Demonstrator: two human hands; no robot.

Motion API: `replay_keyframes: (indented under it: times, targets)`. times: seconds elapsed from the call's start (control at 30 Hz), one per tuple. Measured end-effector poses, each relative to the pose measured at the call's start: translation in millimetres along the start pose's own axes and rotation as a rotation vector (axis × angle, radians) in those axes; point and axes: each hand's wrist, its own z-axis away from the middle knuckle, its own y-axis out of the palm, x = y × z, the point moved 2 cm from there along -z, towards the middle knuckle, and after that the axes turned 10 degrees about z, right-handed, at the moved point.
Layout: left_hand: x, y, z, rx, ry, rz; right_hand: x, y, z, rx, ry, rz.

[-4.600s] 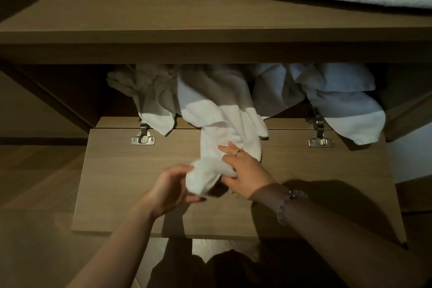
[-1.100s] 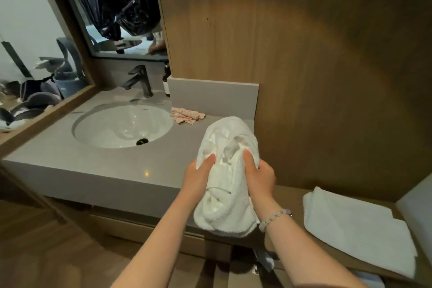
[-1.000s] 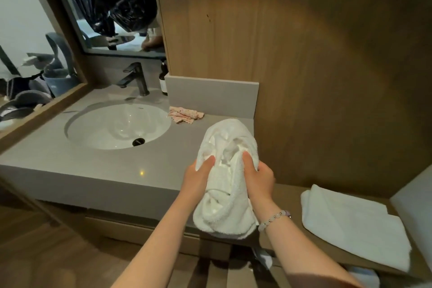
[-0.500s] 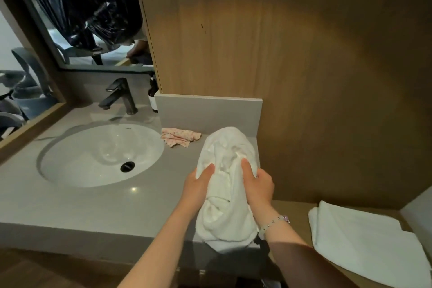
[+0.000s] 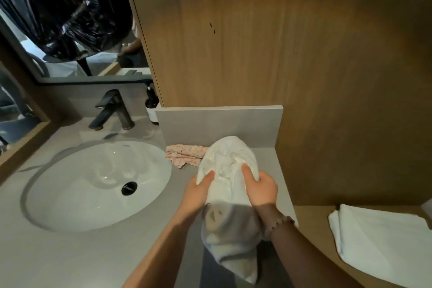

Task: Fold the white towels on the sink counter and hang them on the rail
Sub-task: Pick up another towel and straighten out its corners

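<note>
A bunched white towel (image 5: pixel 228 194) hangs between both hands above the right end of the grey sink counter (image 5: pixel 70 259). My left hand (image 5: pixel 197 190) grips its left side with the thumb on top. My right hand (image 5: pixel 260 188) grips the right side the same way. The towel's lower end droops in shadow below my wrists. A second white towel (image 5: pixel 383 241), folded flat, lies on the lower wooden shelf (image 5: pixel 311 224) at the right. No rail is in view.
A white oval basin (image 5: pixel 98 184) with a dark tap (image 5: pixel 112 110) fills the counter's left. A small pink patterned cloth (image 5: pixel 183 154) lies by the grey backsplash (image 5: pixel 217 124). A dark soap bottle (image 5: pixel 150 106) stands in the corner. A wood wall panel rises behind.
Earlier I pulled a white towel from a low cupboard. Since then both hands have carried it up and forward over the counter's right end; the grip is unchanged.
</note>
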Motion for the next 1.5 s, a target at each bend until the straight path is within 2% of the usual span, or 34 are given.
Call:
replay_keyframes:
  times: [0.3, 0.37, 0.63, 0.83, 0.97, 1.03, 1.13, 1.27, 1.4, 1.5]
  targets:
    - [0.4, -39.5, -51.7, 0.170, -0.014, -0.145, 9.5, 30.7, -5.1, -0.097, 0.066, -0.165]
    - [1.8, -41.8, -53.3, 0.165, 0.009, -0.172, 9.4, 31.0, -4.2, -0.121, 0.076, -0.150]
    - [-13.3, -38.2, -64.6, 0.011, 0.156, -0.399, 13.7, 26.2, -14.5, -0.114, 0.072, -0.124]
    - [-19.0, -36.2, -74.9, -0.233, 0.194, -0.549, 24.4, 17.4, -20.5, -0.189, -0.101, 0.151]
    - [-36.5, -19.7, -62.8, -0.327, 0.427, -0.682, 27.8, 11.5, -24.2, -0.210, -0.174, 0.187]
    - [-44.4, -6.9, -57.5, -0.252, 0.493, -0.700, 29.7, 8.0, -27.0, -0.215, -0.199, 0.186]
    - [-42.7, 5.0, -60.1, -0.065, 0.444, -0.712, 31.9, 2.3, -30.7, -0.251, -0.224, 0.130]
    - [-51.5, 4.7, -63.9, 0.001, 0.436, -0.521, 36.7, -8.3, -40.6, -0.269, -0.301, 0.097]
    - [-80.5, 6.5, -63.3, 0.102, 0.436, -0.322, 50.3, -22.6, -47.6, -0.139, -0.398, 0.123]
    - [-93.8, 11.3, -65.3, 0.136, 0.452, -0.236, 66.7, -31.2, -42.1, -0.022, -0.422, 0.027]
